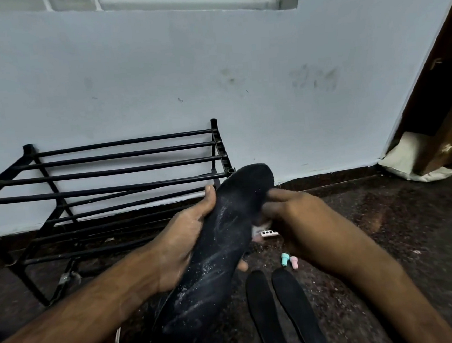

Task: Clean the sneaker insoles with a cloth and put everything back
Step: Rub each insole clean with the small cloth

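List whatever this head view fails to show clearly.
All in the head view:
The pale scrap under the right hand: mostly covered by that hand; cloth or not, unclear.
The right hand's grip: fingertips hidden behind the held insole.
The left hand: fingers mostly hidden under the held insole.
The two floor insoles: near ends cut off by the bottom edge.
The pink and teal pieces: too small to identify.
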The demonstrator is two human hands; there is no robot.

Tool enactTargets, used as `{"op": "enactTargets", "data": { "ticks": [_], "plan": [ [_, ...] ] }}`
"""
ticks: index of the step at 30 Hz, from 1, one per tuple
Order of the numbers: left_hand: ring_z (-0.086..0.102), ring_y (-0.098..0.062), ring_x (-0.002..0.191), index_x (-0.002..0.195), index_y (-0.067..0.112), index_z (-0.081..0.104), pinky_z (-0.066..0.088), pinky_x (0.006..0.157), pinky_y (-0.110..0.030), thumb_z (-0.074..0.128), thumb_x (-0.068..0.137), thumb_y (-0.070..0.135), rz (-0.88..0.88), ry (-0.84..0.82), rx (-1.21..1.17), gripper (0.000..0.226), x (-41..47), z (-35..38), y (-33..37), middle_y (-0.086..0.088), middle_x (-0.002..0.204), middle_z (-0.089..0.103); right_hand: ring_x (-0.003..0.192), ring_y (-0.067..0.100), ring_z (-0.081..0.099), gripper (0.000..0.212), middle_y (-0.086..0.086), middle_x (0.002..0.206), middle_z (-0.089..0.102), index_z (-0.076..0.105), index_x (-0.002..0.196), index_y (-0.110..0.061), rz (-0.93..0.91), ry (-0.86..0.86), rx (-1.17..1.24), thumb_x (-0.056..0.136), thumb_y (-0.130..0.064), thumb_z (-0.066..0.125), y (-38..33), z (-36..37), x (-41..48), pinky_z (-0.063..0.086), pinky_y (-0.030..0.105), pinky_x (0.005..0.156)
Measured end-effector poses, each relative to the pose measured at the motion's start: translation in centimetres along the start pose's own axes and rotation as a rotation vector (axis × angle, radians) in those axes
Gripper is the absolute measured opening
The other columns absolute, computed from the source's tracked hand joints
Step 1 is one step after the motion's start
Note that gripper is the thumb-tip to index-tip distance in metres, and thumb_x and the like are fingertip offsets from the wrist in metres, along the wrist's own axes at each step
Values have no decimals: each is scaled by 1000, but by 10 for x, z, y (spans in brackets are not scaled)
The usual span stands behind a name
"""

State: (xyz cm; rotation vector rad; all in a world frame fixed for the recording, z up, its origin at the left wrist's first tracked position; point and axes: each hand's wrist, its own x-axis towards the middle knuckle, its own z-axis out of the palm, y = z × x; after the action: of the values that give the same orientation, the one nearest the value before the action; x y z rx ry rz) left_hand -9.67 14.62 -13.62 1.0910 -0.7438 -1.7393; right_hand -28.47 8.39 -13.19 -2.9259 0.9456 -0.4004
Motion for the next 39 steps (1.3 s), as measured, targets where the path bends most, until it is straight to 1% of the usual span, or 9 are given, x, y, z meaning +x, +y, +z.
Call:
{"op": "enactTargets", "data": {
  "ticks": [2, 5, 8, 11, 14, 19, 27, 31, 39],
  "plan": [
    [68, -36, 71, 119, 7, 69, 60, 60, -45, 36, 92, 66, -11, -1, 24, 73, 2, -5, -3, -32, 114, 66, 88, 13, 64, 34, -11, 92, 63, 74, 95, -25, 85, 15, 14, 77, 3, 66, 13, -8, -8, 50, 27, 74],
    [65, -39, 98, 123, 8, 67, 59, 67, -48, 35, 93, 66, -16, -32, 10, 73, 3, -6, -11, -34, 118, 63, 80, 6, 64, 26, -5, 90, 70, 77, 96, -16, 164, 444, 114, 80, 4, 72, 21, -25, -16, 50, 19, 74],
    [68, -37, 93, 126, 6, 64, 60, 67, -46, 32, 94, 65, -31, -73, -3, 74, 2, -2, -16, -33, 119, 64, 78, 8, 64, 24, 2, 93, 69, 75, 100, -6, 140, 705, 119, 81, 7, 71, 10, -26, -11, 51, 15, 75],
    [71, -33, 74, 127, 4, 63, 60, 64, -45, 32, 94, 64, -34, -106, -23, 75, -2, 5, -16, -33, 117, 65, 87, 17, 67, 30, 2, 100, 68, 73, 104, -8, 139, 598, 85, 80, 10, 69, -3, -3, -3, 55, 27, 80],
    [68, -39, 87, 118, 5, 69, 58, 74, -53, 38, 90, 67, -25, -89, 0, 74, -6, 3, -19, -29, 116, 67, 89, 17, 67, 27, -2, 98, 69, 72, 102, -13, 166, 496, 114, 82, 4, 68, -10, 15, -3, 57, 35, 76],
    [70, -35, 76, 125, 7, 65, 60, 67, -47, 32, 93, 65, -31, -77, 30, 74, -9, 1, -20, -31, 116, 66, 79, 0, 68, 17, -17, 80, 73, 78, 89, -24, 265, 454, 572, 82, -9, 76, -6, -3, -18, 51, 14, 72],
    [68, -35, 84, 125, 6, 65, 59, 71, -47, 32, 93, 67, -13, -87, 68, 76, -6, 4, -24, -29, 117, 66, 58, 12, 69, 16, 1, 71, 74, 73, 80, -12, 439, 579, 795, 73, -25, 82, 8, -25, -35, 52, 24, 53],
    [67, -35, 78, 124, 8, 66, 59, 70, -45, 31, 94, 67, 15, -83, 91, 75, -4, 4, -25, -27, 116, 68, 67, 20, 74, 20, 4, 73, 75, 73, 88, -15, 476, 595, 836, 80, -32, 78, 11, -20, -36, 57, 42, 67],
    [63, -40, 87, 124, 5, 65, 58, 74, -47, 33, 93, 68, 32, -51, 74, 78, -5, -1, -26, -28, 117, 67, 55, 15, 37, 32, 9, 61, 37, 68, 109, -24, 533, 571, 1199, 90, 1, 62, 19, -20, -33, 38, 27, 55]
  ]
}}
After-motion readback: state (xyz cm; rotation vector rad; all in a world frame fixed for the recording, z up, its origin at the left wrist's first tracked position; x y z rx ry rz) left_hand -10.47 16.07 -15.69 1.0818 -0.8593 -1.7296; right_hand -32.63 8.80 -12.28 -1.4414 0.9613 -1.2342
